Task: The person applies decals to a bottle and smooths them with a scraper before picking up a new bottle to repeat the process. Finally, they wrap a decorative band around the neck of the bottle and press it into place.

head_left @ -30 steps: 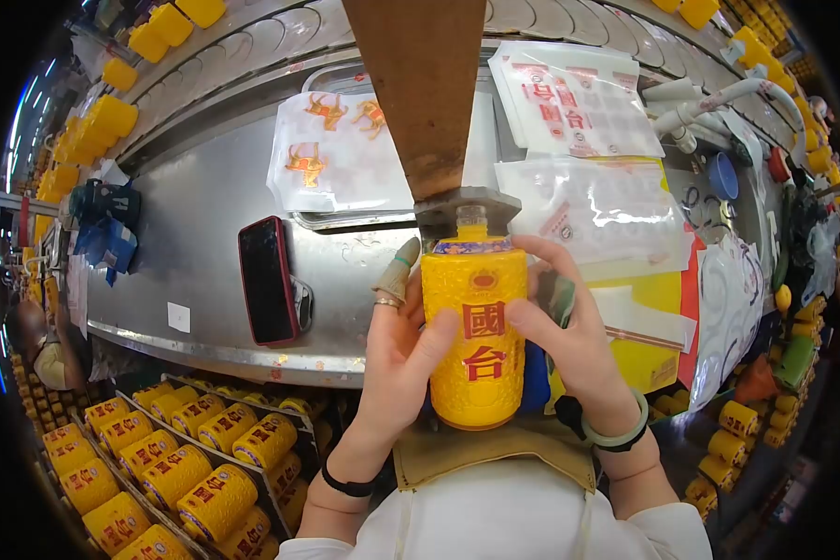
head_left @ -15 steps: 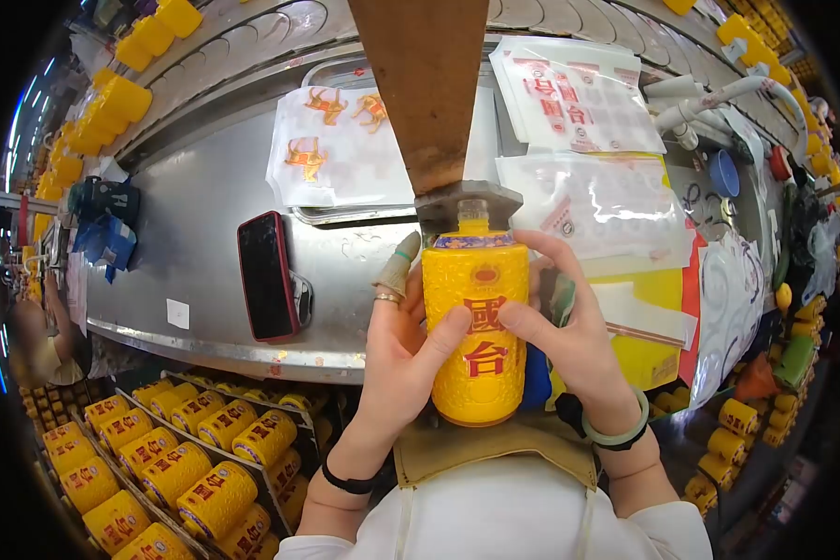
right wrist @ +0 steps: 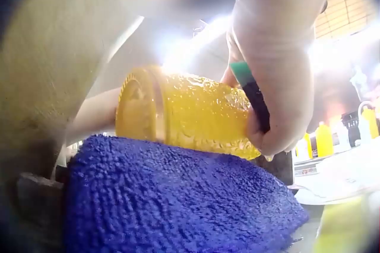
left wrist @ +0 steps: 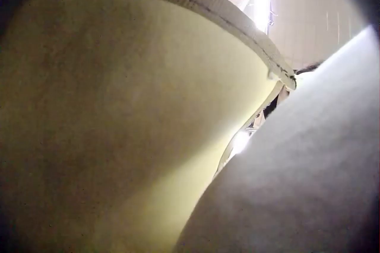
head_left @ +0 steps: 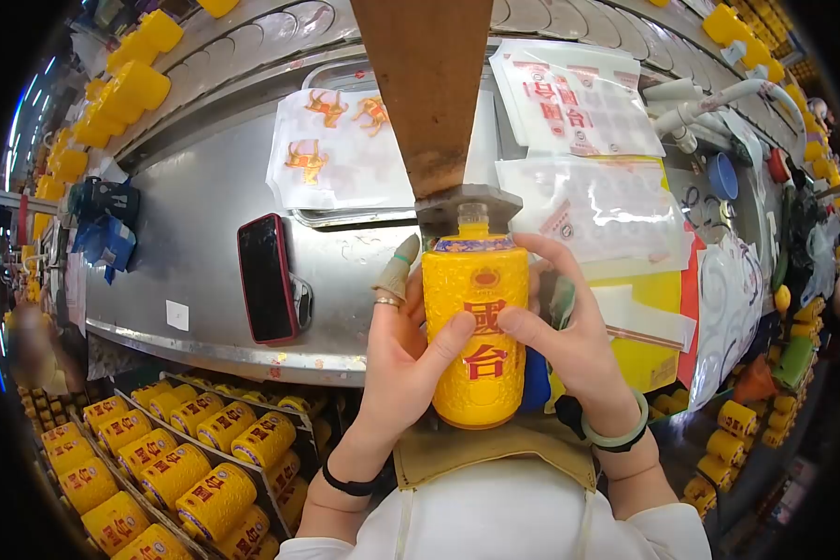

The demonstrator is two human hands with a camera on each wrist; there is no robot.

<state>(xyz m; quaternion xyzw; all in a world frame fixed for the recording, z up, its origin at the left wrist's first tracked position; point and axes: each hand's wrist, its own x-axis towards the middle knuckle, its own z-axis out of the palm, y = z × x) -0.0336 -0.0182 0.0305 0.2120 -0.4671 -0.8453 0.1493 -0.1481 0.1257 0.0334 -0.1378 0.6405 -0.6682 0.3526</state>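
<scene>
Barely anything is shifting since a second ago: the yellow bottle [head_left: 476, 331] is sitting in about the same spot, and the left thumb is now lying across the red characters a bit further than before.

That bottle is lying on its side in front of the person's chest, neck pointing away, its mouth tucked under the metal bracket [head_left: 467, 207] at the end of a brown wooden post [head_left: 425, 89]. From the right wrist view its embossed body is resting on a blue towel [right wrist: 178, 199].

Both hands are wrapping it. The left hand [head_left: 397, 350] is cupping the left side, thumb over the front label, index finger with a taped tip stretching up by the shoulder, ring showing. The right hand [head_left: 569, 327] is gripping the right side, thumb pressing near the upper character, fingers curling over the top edge; a pale bangle is sitting on that wrist.

Further out, a steel table [head_left: 196, 215] is carrying a red phone [head_left: 266, 278] and label sheets [head_left: 336, 149]. Down left, crates of matching yellow bottles [head_left: 159, 457] are stacked in rows.

The left wrist camera is only showing blurry cloth.
</scene>
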